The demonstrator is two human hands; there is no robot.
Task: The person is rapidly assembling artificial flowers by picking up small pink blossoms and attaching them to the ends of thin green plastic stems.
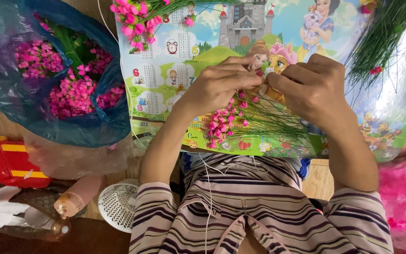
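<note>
Spread across the tabletop, a colourful cartoon poster [175, 61] with a castle is lying under two hands working close together. Left hand [219, 87] and right hand [313, 87] are both pinching a small pink-and-white piece [265, 73], too hidden by fingers to identify, above a bundle of pink artificial flowers [224, 123] on green wire stems. A blue plastic bag [5, 94] of pink blossoms is sitting left, partly cut off.

Bunch of pink artificial flowers [222, 123] on thin green wire stems, lying flat
</note>
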